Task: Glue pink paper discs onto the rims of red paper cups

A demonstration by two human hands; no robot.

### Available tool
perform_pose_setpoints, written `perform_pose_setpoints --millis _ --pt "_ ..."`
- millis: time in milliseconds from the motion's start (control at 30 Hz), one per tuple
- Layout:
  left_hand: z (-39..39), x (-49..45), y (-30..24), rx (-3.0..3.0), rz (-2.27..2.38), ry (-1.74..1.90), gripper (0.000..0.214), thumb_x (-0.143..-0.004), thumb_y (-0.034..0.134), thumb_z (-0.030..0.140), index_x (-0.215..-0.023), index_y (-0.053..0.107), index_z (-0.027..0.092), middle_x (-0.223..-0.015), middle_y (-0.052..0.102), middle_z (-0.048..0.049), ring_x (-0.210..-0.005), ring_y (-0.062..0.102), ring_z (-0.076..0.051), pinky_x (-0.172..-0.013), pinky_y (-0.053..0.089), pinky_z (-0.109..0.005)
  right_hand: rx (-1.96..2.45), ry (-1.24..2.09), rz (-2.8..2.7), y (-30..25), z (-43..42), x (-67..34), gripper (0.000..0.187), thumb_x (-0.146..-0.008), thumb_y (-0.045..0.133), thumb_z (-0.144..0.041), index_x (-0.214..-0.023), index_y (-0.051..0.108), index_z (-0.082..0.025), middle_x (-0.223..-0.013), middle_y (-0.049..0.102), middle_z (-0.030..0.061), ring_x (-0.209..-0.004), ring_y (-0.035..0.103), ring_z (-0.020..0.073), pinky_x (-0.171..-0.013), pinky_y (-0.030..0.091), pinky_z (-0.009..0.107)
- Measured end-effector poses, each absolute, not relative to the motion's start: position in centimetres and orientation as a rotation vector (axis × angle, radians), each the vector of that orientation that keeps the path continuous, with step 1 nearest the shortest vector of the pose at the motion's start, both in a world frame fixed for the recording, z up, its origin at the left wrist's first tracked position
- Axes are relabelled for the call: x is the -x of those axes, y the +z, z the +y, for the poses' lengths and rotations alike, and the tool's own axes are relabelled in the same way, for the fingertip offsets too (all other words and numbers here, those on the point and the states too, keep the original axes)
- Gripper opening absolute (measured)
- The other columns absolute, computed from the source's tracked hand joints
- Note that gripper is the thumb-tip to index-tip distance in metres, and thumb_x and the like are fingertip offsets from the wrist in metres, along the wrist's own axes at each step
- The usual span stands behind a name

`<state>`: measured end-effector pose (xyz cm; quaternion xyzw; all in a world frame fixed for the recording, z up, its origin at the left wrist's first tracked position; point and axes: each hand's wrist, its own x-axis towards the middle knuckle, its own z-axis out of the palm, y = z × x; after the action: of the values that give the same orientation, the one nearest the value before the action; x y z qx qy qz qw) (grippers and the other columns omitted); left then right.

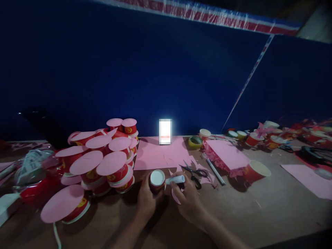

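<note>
My left hand (147, 196) is wrapped round a red paper cup (157, 179), whose pale round end faces up. From the right, my right hand (188, 200) grips a slim white tube (177, 179), its narrow end pointing at the cup's side; whether they touch I cannot tell. Partly under my right hand is a pink paper disc (175, 196). Black-handled scissors (194, 172) lie spread on pink paper scraps (207, 178) just beyond that hand. Stacked red cups topped with pink discs (112, 163) stand left of my left hand.
Pink sheets (153, 155) lie behind my hands, below a bright, blurred screen (165, 131). Rightward are a green tape roll (195, 142), a pale stick (215, 172), a stack of pink paper (228, 154) and a tipped cup (256, 171). A blue wall (155, 69) rises behind.
</note>
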<state>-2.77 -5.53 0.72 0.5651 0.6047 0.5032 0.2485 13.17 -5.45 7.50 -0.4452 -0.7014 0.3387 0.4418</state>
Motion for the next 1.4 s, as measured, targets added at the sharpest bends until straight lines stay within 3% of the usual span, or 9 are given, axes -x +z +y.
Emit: perform_pose_setpoints --millis 200,367,867,1000,1200,1267,1400 --pt "-5.5 2.4 1.4 -1.524 1.732 1.356 0.052 -0.065 0.067 0.031 -0.112 0.048 0.016 -0.106 0.061 -0.0107 -0.099 0.060 -0.026 -0.087 0.047 -0.042 1.107 0.662 -1.810 7.8 -5.4 -13.5 0.012 -0.084 0.053 -0.019 -0.095 0.057 -0.020 -0.084 0.064 0.0023 -0.074 0.059 0.0157 -0.065 0.045 0.025" --pt "-5.5 2.4 1.9 -1.500 1.653 1.390 0.049 -0.065 0.067 0.032 -0.108 0.051 0.018 -0.104 0.063 -0.0091 -0.097 0.061 -0.026 -0.087 0.047 -0.042 0.953 0.461 -2.017 7.1 -5.2 -13.7 0.029 -0.077 0.056 -0.013 -0.105 0.059 -0.023 -0.096 0.064 0.0068 -0.088 0.059 0.0216 -0.077 0.047 0.033" --pt "-5.9 2.5 2.1 -1.408 1.610 1.368 0.055 -0.062 0.068 0.035 -0.111 0.051 0.017 -0.102 0.064 -0.0085 -0.094 0.062 -0.027 -0.084 0.048 -0.041 0.890 0.302 -2.345 6.9 -5.5 -14.2 0.040 -0.074 0.056 -0.009 -0.110 0.062 -0.027 -0.091 0.058 0.0061 -0.078 0.054 0.0179 -0.065 0.045 0.027" --pt "-5.9 2.9 1.4 -1.460 1.563 1.386 0.064 -0.060 0.069 0.033 -0.118 0.046 0.017 -0.109 0.060 -0.0108 -0.100 0.059 -0.028 -0.087 0.047 -0.043 0.840 0.472 -2.298 7.6 -6.2 -14.5 0.037 -0.072 0.060 -0.011 -0.103 0.064 -0.030 -0.091 0.058 0.0037 -0.077 0.054 0.0171 -0.067 0.045 0.028" --pt "-5.6 2.8 1.5 -1.569 1.725 1.403 0.058 -0.065 0.065 0.030 -0.119 0.046 0.017 -0.117 0.053 -0.0128 -0.109 0.054 -0.028 -0.093 0.043 -0.046 0.901 0.833 -1.818 7.9 -4.6 -16.2 0.021 -0.076 0.055 -0.014 -0.093 0.063 -0.022 -0.090 0.060 0.0044 -0.086 0.058 0.0188 -0.077 0.047 0.032" --pt "-5.6 2.7 1.5 -1.560 1.712 1.417 0.064 -0.067 0.064 0.029 -0.126 0.040 0.018 -0.122 0.052 -0.0136 -0.115 0.050 -0.028 -0.098 0.040 -0.046 0.989 0.951 -1.610 7.6 -3.3 -17.4 0.016 -0.076 0.059 -0.020 -0.092 0.063 -0.021 -0.090 0.062 0.0046 -0.083 0.059 0.0194 -0.073 0.048 0.031" --pt "-5.6 2.8 1.2 -1.504 1.679 1.395 0.068 -0.066 0.063 0.027 -0.129 0.039 0.018 -0.123 0.054 -0.0142 -0.116 0.051 -0.029 -0.098 0.040 -0.045 1.096 1.145 -1.180 6.6 -1.5 -19.4 0.030 -0.072 0.069 -0.032 -0.097 0.058 -0.019 -0.079 0.061 0.0009 -0.062 0.056 0.0130 -0.053 0.044 0.023"
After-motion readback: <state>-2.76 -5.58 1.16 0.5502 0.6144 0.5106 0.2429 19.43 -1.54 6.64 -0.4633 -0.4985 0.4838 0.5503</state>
